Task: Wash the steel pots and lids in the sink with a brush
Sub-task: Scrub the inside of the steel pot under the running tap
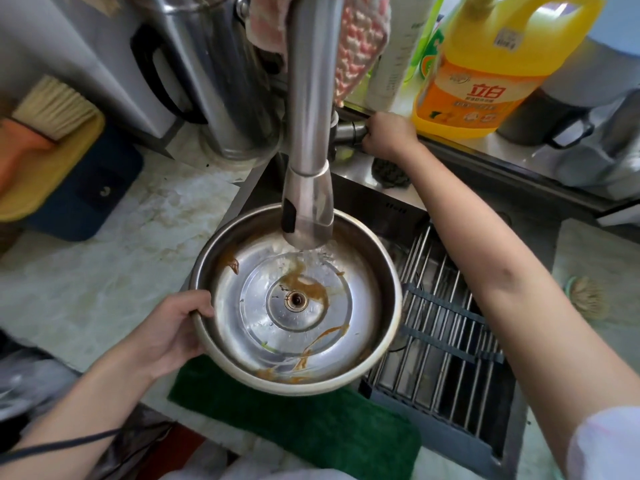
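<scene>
- One steel pot (pixel 382 252) and one lid (pixel 256 299) are in view. There are two hands, one tap spout (pixel 308 98), one wire rack (pixel 446 341) and one yellow detergent bottle (pixel 485 74).
- The pot is held over the left part of the sink (pixel 377 206), directly under the spout head, with water falling onto the lid.
- The pot is round, so it has no long axis, and its mouth faces up. The lid lies flat inside it with its centre fitting upward, streaked with brown residue.
- The left hand (pixel 169 334) grips the pot's left rim, with the thumb hooked over the edge and the fingers under the wall.
- The right hand (pixel 388 136) reaches to the back, its fingers curled round the tap handle (pixel 349 131).
- The pot's near rim overhangs a green pad (pixel 311 427) on the front ledge, and its left rim sits just beside the counter (pixel 104 271).
- The spout head hangs just above the far rim. To the right, the rack fills the sink.
</scene>
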`<state>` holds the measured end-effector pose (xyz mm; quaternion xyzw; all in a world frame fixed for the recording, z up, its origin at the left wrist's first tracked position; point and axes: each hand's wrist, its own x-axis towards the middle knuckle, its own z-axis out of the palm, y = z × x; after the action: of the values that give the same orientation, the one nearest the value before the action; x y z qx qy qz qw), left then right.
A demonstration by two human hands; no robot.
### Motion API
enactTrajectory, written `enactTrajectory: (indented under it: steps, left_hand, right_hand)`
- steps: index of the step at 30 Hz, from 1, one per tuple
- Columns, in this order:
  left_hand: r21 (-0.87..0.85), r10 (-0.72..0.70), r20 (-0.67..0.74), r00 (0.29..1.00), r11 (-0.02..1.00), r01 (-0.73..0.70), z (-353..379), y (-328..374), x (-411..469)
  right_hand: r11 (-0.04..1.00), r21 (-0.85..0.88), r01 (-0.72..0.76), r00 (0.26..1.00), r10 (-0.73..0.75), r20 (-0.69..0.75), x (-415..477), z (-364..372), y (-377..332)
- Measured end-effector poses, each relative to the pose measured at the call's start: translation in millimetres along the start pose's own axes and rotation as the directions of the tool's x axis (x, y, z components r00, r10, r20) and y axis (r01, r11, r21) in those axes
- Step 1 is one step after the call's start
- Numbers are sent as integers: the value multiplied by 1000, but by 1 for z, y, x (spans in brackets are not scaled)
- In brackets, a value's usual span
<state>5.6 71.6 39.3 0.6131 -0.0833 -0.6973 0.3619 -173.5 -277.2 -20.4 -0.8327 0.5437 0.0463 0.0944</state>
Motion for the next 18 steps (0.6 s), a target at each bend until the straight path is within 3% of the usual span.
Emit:
enactTrajectory:
  steps: [18]
  left_hand:
    - [-35, 46, 2, 999, 998, -46, -11, -14, -7]
  right_hand:
    - [988, 19, -155, 988, 155, -15, -13, -6, -23]
